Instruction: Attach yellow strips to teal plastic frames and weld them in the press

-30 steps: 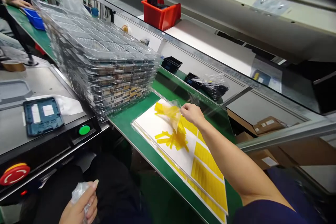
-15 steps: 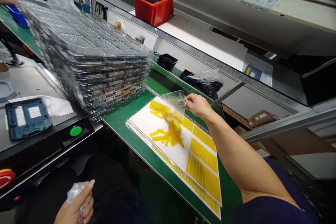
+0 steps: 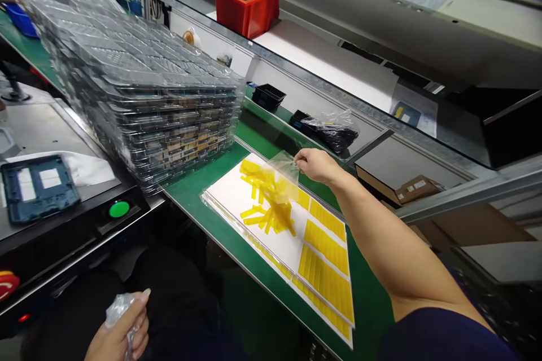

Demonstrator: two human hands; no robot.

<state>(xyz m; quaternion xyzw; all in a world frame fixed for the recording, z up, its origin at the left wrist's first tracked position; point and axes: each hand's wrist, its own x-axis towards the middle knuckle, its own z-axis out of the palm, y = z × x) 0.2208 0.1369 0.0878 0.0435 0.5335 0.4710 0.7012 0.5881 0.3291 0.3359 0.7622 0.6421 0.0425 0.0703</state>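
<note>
My right hand is closed, pinching the edge of a clear plastic bag above a white sheet. Rows of yellow strips line the sheet's right part. Loose yellow strips are heaped across its upper left and middle, partly seen through the bag. The sheet lies on top of others in a stack on the green worktop. Low at the left, my left hand is wrapped round a crumpled piece of clear plastic.
A tall stack of clear plastic trays stands left of the sheets. A dark blue plastic housing lies on a machine with a green button. Behind are black bins, a bagged black bundle and a red bin on the shelf.
My right hand has lowered the bag a little, and it lies flatter over the yellow strips. My left hand keeps its grip on the crumpled plastic. The view has shifted slightly.
</note>
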